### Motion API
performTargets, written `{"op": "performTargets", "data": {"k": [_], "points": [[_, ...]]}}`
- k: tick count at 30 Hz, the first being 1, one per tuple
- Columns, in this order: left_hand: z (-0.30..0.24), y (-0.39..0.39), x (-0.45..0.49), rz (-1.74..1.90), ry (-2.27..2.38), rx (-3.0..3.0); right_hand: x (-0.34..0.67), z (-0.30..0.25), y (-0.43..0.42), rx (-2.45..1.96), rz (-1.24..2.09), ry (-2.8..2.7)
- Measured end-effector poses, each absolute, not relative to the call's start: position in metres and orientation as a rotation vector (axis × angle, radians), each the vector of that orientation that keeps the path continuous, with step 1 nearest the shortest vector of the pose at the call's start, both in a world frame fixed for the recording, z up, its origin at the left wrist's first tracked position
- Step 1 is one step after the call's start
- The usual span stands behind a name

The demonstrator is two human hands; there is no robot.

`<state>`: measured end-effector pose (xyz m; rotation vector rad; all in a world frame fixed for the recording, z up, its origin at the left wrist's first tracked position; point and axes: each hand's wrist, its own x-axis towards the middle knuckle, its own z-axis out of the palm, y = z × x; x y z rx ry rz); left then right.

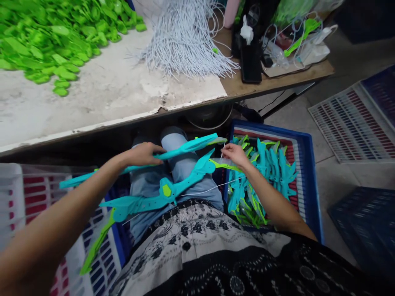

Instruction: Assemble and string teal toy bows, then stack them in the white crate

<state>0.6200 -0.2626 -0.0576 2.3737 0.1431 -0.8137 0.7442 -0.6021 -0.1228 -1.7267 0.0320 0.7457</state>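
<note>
Across my lap lie two turquoise plastic pieces that look like toy bows. The upper toy bow (188,146) is seen nearly edge-on, and my left hand (146,154) grips its middle. Nearer my body, the lower toy bow (154,200) shows lime-green tips and a green centre patch. A loose white string (212,188) trails from it to the right. By the right tip of the upper bow, my right hand (235,154) pinches a thin white cord (222,149) between thumb and fingers.
Right of my legs, a blue-rimmed crate (313,185) holds several similar bows (271,164). The worktable (123,96) ahead carries a heap of green plastic parts (61,37), a bundle of white cords (185,41) and a black phone (251,65). A white basket (40,176) stands left.
</note>
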Motion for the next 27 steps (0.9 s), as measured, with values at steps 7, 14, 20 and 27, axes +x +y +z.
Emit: {"op": "performTargets", "data": {"k": [7,14,20,27], "points": [[-0.065,-0.236,0.649,-0.677,0.34,2.296,0.746,-0.124,-0.623,-1.546,0.434,0.255],[-0.089,-0.237,0.624,-0.351,0.331,2.591,0.773,-0.113,-0.633,-1.301,0.293,0.249],[-0.08,-0.297,0.614,0.301,0.3,2.726,0.772,-0.085,-0.662,-1.176,0.254,0.243],[-0.09,-0.389,0.659,-0.36,-0.091,2.114,0.718,-0.065,-0.698,-1.307,0.653,0.34]]}}
